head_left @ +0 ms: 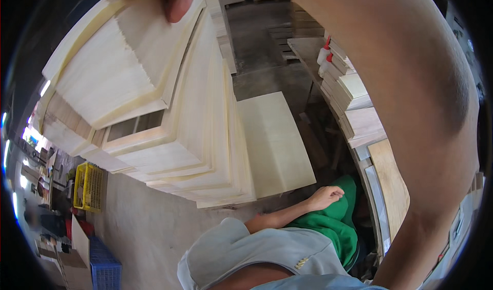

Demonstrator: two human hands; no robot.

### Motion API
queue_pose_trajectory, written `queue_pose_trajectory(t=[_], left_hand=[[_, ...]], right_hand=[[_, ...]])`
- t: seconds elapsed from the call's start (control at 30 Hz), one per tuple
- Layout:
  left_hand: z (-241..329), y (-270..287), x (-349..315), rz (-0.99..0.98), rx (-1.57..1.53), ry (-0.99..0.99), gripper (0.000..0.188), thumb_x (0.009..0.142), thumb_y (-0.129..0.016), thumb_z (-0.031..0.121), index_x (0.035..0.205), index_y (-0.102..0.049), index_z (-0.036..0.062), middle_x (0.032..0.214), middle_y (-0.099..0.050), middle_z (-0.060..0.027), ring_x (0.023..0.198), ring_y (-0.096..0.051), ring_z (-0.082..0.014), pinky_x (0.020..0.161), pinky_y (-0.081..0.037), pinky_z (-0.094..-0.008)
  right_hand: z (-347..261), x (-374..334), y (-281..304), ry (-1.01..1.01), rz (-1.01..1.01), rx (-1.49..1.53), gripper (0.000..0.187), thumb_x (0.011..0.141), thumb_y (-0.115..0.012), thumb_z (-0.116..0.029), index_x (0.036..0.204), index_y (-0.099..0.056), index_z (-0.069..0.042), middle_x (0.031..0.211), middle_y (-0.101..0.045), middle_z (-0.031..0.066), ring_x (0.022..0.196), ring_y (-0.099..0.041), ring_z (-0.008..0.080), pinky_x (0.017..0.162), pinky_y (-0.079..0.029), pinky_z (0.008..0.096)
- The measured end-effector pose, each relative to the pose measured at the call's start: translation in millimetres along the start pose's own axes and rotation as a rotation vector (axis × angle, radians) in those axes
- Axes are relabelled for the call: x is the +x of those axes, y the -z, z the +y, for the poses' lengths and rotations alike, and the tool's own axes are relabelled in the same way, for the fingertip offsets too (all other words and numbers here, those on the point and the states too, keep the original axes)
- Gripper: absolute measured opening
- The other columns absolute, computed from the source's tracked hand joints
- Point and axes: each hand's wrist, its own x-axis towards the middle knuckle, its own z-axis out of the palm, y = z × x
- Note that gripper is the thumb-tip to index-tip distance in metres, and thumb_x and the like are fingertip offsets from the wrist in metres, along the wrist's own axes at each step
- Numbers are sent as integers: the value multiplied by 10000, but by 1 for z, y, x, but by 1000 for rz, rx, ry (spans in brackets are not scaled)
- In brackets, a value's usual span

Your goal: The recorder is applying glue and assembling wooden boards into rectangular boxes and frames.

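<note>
A pale wooden box (102, 66) sits tilted on top of a tall stack of similar wooden boxes (195, 141), with a dark gap under its near edge. My right hand (177, 2) is closed on the tilted box at the upper edge of the view; only some fingers show, and the rest is cut off. The raised right arm arches across the right side. Low in the middle, my left hand (326, 196) rests on green cloth (328, 228) over my lap, its fingers curled in. Whether anything is in those fingers is hidden.
A flat pale board (275, 141) lies right of the stack. A workbench (308, 51) on the right carries wooden pieces (354, 92) and red-capped white bottles (324, 54). Yellow (88, 186) and blue crates (105, 264) stand on the floor at left.
</note>
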Motion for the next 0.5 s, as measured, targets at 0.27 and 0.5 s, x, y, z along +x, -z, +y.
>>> queue_pose_trajectory(t=[0.27, 0.5], left_hand=[[-21, -16, 10, -40, -17, -51, 262, 871, -543, 77, 1111, -595, -16, 1024, -665, -159, 969, -643, -223, 868, -496, -334], [1, -16, 38, -52, -11, -138, 211, 893, -558, 112, 1060, -628, 4, 962, -676, -104, 887, -641, -161, 806, -503, -296]], right_hand=[[22, -45, 9, -101, -41, -40, 308, 690, -677, -140, 967, -628, -13, 807, -659, 206, 799, -655, 288, 682, -516, 359], [67, -208, 22, -468, -388, -179, 373, 686, -691, -124, 1035, -621, -15, 840, -670, 210, 812, -661, 266, 691, -520, 347]])
